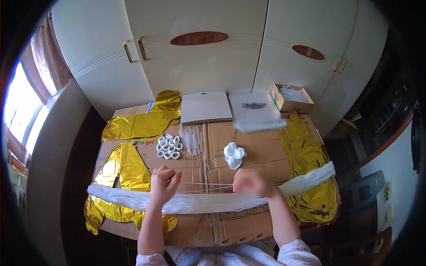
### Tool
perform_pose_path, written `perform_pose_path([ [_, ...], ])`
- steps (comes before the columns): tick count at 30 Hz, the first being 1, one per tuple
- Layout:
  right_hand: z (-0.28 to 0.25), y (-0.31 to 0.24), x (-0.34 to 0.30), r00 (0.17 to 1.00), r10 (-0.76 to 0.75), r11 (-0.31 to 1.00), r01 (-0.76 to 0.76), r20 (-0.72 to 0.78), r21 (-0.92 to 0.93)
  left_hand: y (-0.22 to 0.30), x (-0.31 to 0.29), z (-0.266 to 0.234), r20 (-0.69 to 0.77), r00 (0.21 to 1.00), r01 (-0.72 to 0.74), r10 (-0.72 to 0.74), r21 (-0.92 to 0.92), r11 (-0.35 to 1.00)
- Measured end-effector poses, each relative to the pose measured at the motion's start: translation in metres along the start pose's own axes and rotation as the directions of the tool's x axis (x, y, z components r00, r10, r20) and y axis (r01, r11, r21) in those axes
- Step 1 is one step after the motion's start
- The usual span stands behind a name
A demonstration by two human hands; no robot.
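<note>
Left hand: fingers curled into a tight fist, apparently closed on thin strands. Right hand: fingers curled closed on the same strands; individual digits are blurred. The strands span the gap between both sets of fingers; the white fibre bundle passes just nearer the wearer. Maintain light, even tension and avoid snagging the bundle. Counts: strands, at least two; bundle, one; beyond the left fingers, white rings, roughly a dozen, overlapping; clear tubes, too crowded to count; beyond the right fingers, crumpled white wad, one; outward of both hands, flat gold foil balloons, at least three.
</note>
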State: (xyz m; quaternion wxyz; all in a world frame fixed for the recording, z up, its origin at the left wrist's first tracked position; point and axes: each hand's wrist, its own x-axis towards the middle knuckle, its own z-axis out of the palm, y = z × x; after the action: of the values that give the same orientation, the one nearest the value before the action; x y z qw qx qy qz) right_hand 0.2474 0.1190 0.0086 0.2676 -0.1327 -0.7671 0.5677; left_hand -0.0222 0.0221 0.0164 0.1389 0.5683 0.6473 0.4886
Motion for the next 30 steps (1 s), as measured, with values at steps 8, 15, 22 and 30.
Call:
perform_pose_path([
  [8,0.015,0.009,0.006,0.982,-0.039,0.950,0.094,0.186,-0.297,0.007,0.002,-0.007,0.158,0.976,0.193,-0.147,-0.944,0.267],
  [15,0.005,0.001,0.004,0.996,-0.036,0.998,0.032,-0.085,-0.049,-0.001,0.001,0.003,-0.011,0.992,-0.125,0.129,0.164,0.978],
  [22,0.018,0.014,0.009,0.989,-0.087,0.918,0.128,0.123,-0.376,0.003,-0.005,-0.008,0.246,0.969,0.246,-0.035,-0.969,-0.004],
  [30,0.010,-0.002,0.003,0.999,0.029,0.998,-0.027,-0.027,0.060,-0.001,-0.003,0.004,0.117,0.992,-0.079,0.057,0.197,0.977],
])
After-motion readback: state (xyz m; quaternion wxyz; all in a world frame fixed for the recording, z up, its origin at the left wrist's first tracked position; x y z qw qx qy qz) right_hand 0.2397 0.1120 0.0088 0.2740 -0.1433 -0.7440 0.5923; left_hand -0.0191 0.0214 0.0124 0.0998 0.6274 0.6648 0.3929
